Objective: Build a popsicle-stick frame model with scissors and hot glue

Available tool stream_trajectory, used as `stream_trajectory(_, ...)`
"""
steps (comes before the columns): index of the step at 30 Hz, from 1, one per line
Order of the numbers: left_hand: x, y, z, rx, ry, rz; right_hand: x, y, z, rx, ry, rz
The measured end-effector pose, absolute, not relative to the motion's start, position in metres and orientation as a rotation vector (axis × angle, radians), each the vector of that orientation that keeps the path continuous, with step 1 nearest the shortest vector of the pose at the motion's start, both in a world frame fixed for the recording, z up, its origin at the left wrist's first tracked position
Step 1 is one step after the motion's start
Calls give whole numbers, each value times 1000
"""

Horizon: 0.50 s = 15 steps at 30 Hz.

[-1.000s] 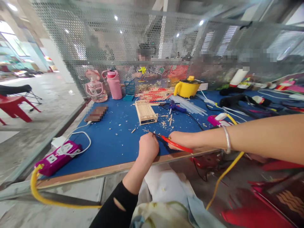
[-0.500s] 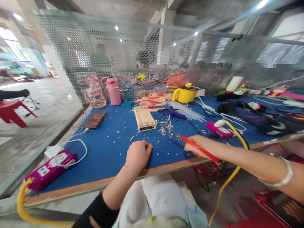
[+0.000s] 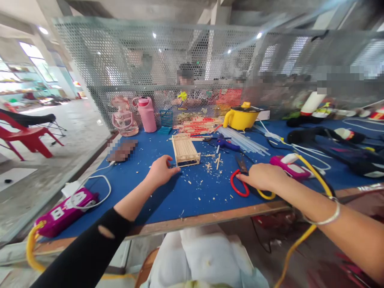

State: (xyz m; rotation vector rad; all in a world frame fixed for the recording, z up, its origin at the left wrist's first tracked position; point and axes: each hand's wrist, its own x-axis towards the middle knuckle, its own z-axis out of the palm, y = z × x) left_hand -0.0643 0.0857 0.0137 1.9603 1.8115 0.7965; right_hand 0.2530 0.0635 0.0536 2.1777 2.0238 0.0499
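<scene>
My left hand (image 3: 162, 171) hovers at the near left corner of a small bed-shaped frame (image 3: 186, 150) built from thin wooden sticks. Its thumb and index finger are apart, with nothing visible between them. To the right, my right hand (image 3: 264, 177) is over a pair of scissors (image 3: 240, 188), fingers at the handles; a red loop shows on the left and a yellow loop below the hand. The blades point away, low over the mat, and the palm hides part of the handles. Short stick offcuts (image 3: 218, 161) lie between the frame and the scissors.
Behind the frame lie a purple glue gun (image 3: 223, 143), translucent glue sticks (image 3: 243, 141) and a pile of sticks (image 3: 196, 126). A yellow pot (image 3: 242, 118) and pink bottle (image 3: 146, 115) stand before a mesh screen. Power strips (image 3: 67, 212) with cables flank the mat.
My left hand has moved forward and left to the stick frame, its fingers parting. My right hand has turned the scissors, so the red loop now faces me and the blades point away.
</scene>
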Motion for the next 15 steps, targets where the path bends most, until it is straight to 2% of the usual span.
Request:
stream_trajectory(7, -49, 117, 17, 1893, 1778, 917, 210, 82, 65, 2059, 2154, 109)
stream_trajectory(15, -63, 129, 29, 1672, 1748, 1169, 168, 150, 38, 1799, 2674, -243)
